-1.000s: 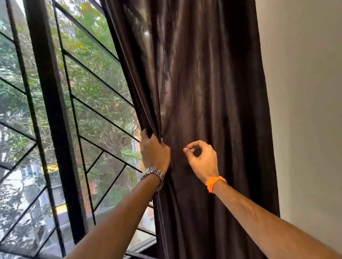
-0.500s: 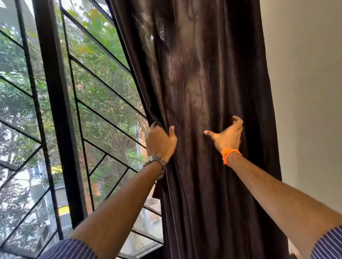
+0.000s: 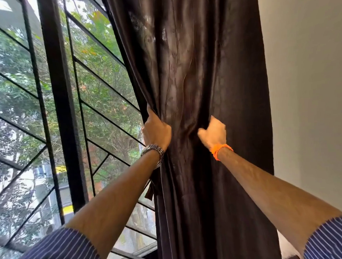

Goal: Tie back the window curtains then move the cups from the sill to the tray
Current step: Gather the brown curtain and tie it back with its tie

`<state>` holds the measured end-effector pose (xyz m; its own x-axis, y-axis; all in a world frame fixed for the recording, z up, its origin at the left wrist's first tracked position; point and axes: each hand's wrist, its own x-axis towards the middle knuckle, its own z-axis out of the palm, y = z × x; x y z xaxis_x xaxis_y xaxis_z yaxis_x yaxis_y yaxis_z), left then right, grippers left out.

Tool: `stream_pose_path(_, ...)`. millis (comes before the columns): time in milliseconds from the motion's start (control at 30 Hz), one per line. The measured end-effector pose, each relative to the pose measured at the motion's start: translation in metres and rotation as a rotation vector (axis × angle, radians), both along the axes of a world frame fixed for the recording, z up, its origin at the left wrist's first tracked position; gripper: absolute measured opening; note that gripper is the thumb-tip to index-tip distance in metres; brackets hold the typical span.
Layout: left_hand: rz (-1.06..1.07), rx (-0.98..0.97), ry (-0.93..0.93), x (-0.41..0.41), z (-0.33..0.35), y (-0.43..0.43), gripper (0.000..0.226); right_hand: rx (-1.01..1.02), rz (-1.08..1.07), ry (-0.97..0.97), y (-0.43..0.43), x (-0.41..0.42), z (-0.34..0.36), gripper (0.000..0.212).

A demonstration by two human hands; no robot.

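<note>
Curtain: I see one dark brown, glossy fabric curtain (image 3: 193,80) hanging full height in the middle of the view, between the window on its left and the wall on its right, gathered into vertical folds.
Left hand: my left hand (image 3: 156,130) is clamped on the curtain's window-side edge, fingers curled tight around a bunch of the cloth, thumb up along the fold.
Right hand: my right hand (image 3: 214,134) is pressed into the curtain just right of the left, fingers curled into a deep fold and closed on the cloth; fingertips hidden in the fabric.
Cloth between hands: pinched into a narrow waist.
Wrists: metal link watch (image 3: 154,150) on the left, orange cord band (image 3: 220,150) on the right.
Sleeves: navy striped shirt cuffs (image 3: 60,251) pushed up both forearms.
Window: black metal grille (image 3: 62,106) with diagonal bars, green trees (image 3: 104,89) behind.
Wall: plain off-white wall (image 3: 308,85) to the curtain's right.
Dangling strip: a short dark fabric strip (image 3: 150,191) hangs at the curtain's left edge below my left wrist.
</note>
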<state>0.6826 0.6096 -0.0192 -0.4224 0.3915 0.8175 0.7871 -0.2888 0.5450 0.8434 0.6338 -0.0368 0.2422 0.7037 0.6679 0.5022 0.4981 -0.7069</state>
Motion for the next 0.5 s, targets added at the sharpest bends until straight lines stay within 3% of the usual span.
stream_pose_path(100,-0.008,-0.007,0.064,0.002,0.002,-0.002,0.082,0.079,-0.014,-0.255,-0.015,-0.015,0.01,0.043)
stream_pose_path(200,-0.061,-0.009,0.083,0.003,0.005,-0.007,0.084,0.146,-0.065,-0.384,-0.022,-0.032,0.016,0.039)
stream_pose_path(333,-0.147,-0.007,0.042,-0.001,0.022,-0.014,0.081,0.105,0.068,-0.297,-0.026,-0.053,0.023,0.044)
stream_pose_path(500,-0.196,-0.036,-0.018,0.0,0.044,-0.024,0.061,-0.001,0.285,-0.241,-0.037,-0.076,0.028,0.084)
